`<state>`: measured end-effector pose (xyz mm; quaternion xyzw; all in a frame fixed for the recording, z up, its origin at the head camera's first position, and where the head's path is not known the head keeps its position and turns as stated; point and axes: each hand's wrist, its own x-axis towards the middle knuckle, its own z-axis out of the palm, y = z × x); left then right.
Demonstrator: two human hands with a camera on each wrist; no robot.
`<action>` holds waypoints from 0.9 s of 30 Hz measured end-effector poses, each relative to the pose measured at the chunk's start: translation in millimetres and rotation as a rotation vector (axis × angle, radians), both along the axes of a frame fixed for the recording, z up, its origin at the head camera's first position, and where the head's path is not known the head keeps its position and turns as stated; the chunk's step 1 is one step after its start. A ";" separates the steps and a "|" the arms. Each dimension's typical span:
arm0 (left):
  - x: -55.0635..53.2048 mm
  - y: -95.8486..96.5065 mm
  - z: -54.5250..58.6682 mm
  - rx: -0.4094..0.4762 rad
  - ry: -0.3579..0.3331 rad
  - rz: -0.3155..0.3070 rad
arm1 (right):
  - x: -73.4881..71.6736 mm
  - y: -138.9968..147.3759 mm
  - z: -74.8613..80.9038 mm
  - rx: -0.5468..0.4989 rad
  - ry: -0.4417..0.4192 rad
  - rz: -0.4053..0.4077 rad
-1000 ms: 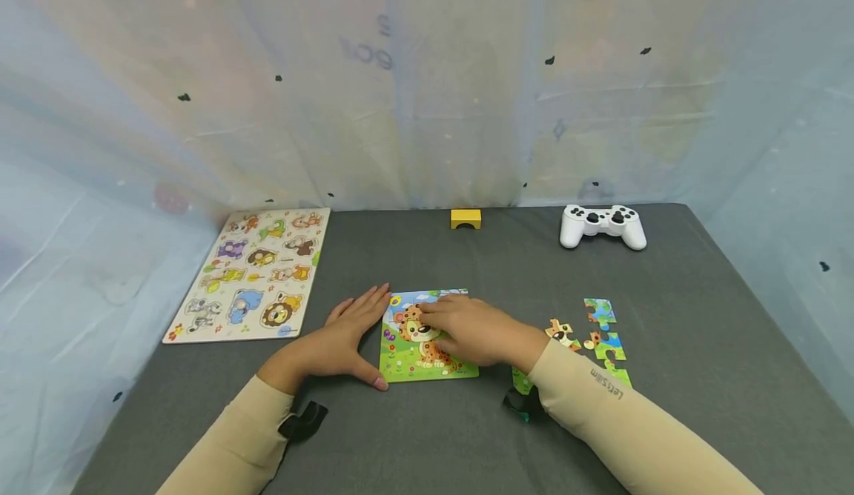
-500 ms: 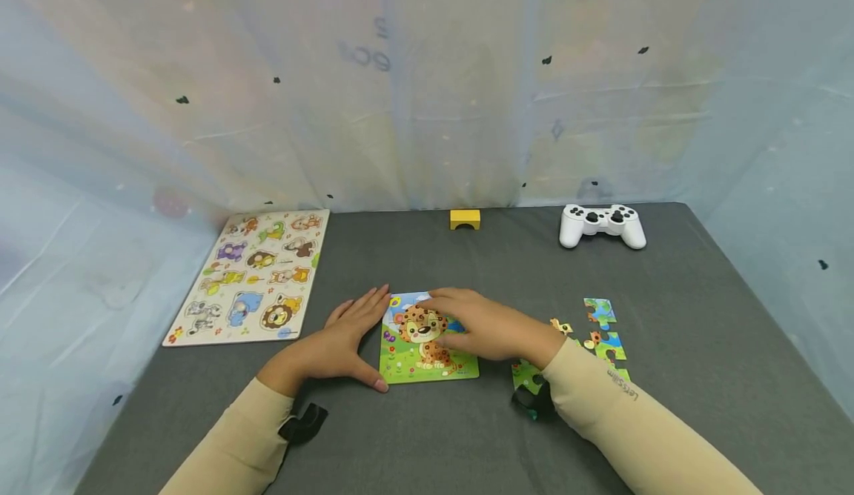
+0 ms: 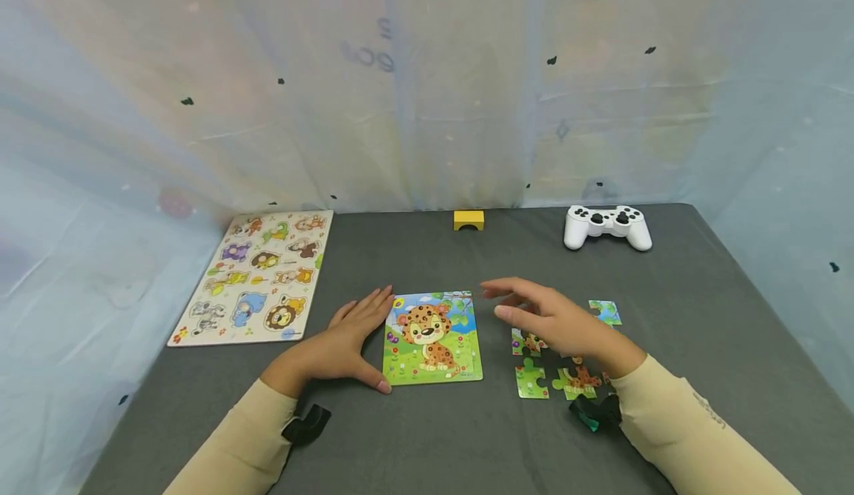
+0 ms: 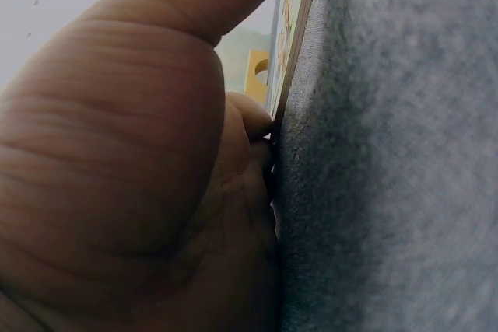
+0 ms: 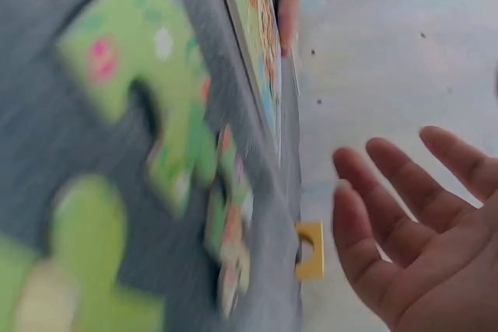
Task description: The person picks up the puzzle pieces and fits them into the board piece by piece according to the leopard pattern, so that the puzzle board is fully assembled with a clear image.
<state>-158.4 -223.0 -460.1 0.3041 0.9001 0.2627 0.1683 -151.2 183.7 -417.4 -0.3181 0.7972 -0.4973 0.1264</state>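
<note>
Nearest, two beige sleeves (image 3: pixel 230 439) reach in over the grey cloth (image 3: pixel 427 447), each with a black strap (image 3: pixel 307 424) at the wrist. The left hand (image 3: pixel 339 348) lies flat and stretched out at the left side of the leopard puzzle board (image 3: pixel 467 358), its thumb tip by the near left corner and its fingertips by the far left one; it grasps nothing, only bracketing that edge. The board lies picture up on the cloth, between the two hands. To its right, apart from it, loose jigsaw pieces (image 3: pixel 531 381) lie flat, some partly hidden by the right hand (image 3: pixel 557 323). That hand is raised over them, relaxed and holding nothing, its fingertips just beyond the board's right edge and clear of it; the right wrist view shows its fingers slightly bent, with gaps between them. Farther off to the left lies a pale animal board (image 3: pixel 256 280). Along the far edge stand a yellow arch block (image 3: pixel 468 219) and, to its right, a white game controller (image 3: pixel 607 228). Behind everything hangs a pale sheet (image 3: pixel 454 139).
</note>
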 end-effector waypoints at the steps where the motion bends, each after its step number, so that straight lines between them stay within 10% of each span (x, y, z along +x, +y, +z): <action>1: 0.3 0.0 0.0 0.001 -0.003 0.000 | 1.0 6.3 -1.1 -0.022 -0.002 -0.014; 18: 2.7 -0.6 2.6 -0.006 -0.013 0.007 | 6.2 111.2 -15.4 -0.431 0.008 -0.023; 27: 2.1 -0.3 1.8 -0.005 -0.011 0.008 | 0.1 151.6 -35.5 -0.382 -0.020 -0.251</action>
